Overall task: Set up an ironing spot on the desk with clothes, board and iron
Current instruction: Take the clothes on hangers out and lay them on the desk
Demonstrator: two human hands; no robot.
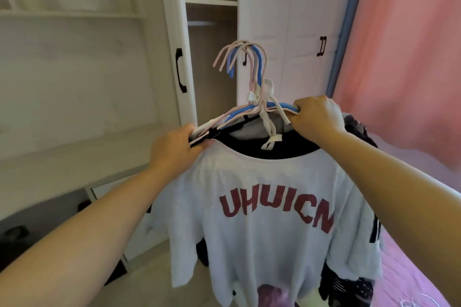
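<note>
Both hands (174,149) (315,117) grip hangers (249,109) (clothes hanging) | wardrobe (212,32) behind

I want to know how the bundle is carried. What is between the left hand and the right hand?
In the head view, the bunched pink and blue hangers span from left hand to right hand, with the white printed T-shirt hanging in front below them.

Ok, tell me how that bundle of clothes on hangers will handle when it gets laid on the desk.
The clothes look floppy: the white T-shirt hangs limp and will likely crumple or spread. The hangers seem stiff, but several hooks fan apart, so they may slide or tangle once released. The left hand and right hand each grip one end, suggesting the bundle is bulky for one hand.
</note>
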